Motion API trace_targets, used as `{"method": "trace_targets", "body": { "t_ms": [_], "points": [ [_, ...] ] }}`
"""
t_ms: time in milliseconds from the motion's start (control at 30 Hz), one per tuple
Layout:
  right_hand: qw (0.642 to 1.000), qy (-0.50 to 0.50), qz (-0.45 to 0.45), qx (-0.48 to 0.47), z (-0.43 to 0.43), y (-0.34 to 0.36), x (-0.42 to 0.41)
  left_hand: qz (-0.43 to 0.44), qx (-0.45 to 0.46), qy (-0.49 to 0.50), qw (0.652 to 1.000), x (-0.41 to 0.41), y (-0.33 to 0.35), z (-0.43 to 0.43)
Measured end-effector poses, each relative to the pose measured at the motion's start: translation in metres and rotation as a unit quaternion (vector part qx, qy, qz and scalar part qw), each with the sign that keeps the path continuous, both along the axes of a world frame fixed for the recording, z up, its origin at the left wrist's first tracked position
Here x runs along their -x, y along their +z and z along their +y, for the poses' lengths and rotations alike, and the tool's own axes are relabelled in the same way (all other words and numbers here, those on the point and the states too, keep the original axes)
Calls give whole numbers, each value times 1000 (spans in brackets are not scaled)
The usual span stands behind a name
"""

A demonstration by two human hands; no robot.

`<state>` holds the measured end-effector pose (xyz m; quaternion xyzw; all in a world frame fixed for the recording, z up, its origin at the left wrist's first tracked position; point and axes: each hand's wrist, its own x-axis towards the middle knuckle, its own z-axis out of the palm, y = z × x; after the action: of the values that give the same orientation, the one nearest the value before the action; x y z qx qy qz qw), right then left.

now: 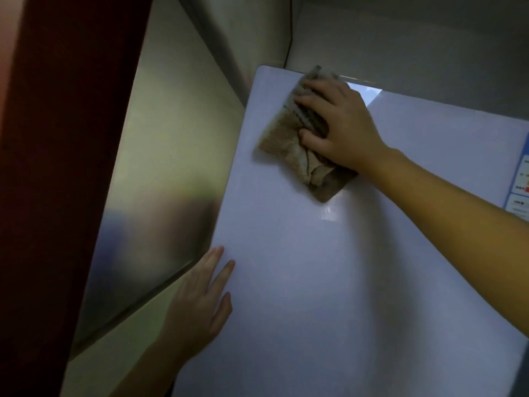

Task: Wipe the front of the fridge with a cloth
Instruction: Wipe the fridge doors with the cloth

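Head view: a person's right hand [335,124] is pressing a brown cloth [286,144] flat against the white fridge front [315,282], near the fridge's upper left corner. The fingers are slightly spread over the fabric, the thumb bearing on its middle. The left hand [200,305] is resting on the fridge's left edge, lower down, fingers straight and a little parted. A blue-edged sticker [519,179] is showing at the fridge's right edge, and a dark cable [289,32] is running down the wall above its top.
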<state>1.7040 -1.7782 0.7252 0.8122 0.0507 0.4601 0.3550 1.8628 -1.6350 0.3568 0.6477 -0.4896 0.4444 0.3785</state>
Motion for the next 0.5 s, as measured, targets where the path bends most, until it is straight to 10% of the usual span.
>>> {"method": "trace_targets", "body": {
  "t_ms": [500],
  "points": [
    [975,48,202,82,-15,-281,-3,68,-8,19,997,-2,-109,17]
  ]
}}
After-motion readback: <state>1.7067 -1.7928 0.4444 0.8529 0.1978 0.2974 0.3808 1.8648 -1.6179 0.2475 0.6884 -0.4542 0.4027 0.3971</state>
